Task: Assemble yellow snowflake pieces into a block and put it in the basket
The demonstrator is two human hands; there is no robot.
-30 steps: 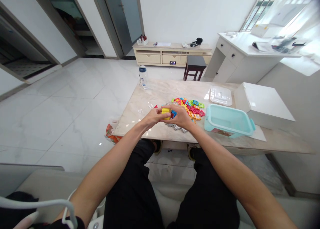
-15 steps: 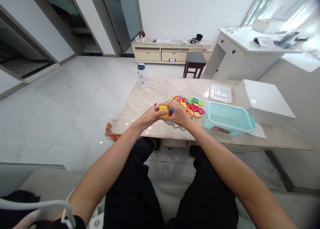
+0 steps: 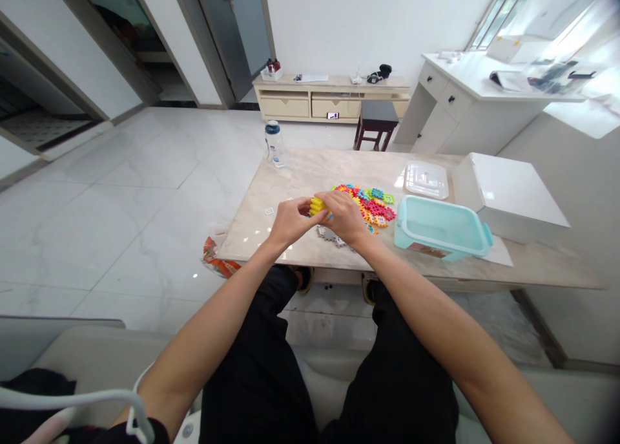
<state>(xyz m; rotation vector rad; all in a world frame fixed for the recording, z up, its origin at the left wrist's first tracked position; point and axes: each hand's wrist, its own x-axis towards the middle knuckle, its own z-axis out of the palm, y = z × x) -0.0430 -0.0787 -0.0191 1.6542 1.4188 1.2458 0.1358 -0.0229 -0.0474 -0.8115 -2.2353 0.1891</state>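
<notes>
Above the table, both hands are closed around a yellow block of interlocking toy pieces [image 3: 316, 205]. My left hand [image 3: 292, 223] grips it from the left, with the thumb reaching across its near side. From the right, my right hand [image 3: 343, 216] wraps over it and hides part of it. Just behind and to the right lies a pile of colourful notched plastic pieces [image 3: 376, 208], red, orange, blue, green and yellow. Several grey notched pieces [image 3: 330, 236] lie below the hands. A small white square piece [image 3: 269, 211] rests to the left on the tabletop.
On the marble-look table [image 3: 252, 237] stand a water bottle [image 3: 274, 144] at the far left, a turquoise bin [image 3: 443, 227] and clear lid [image 3: 427, 179] at right, and a white box [image 3: 518, 192] beyond. A dark stool [image 3: 378, 116] stands behind the table.
My hands have turned the yellow block so it tilts, and the fingers of my right hand cover more of it. My left hand's back has rotated upward.
</notes>
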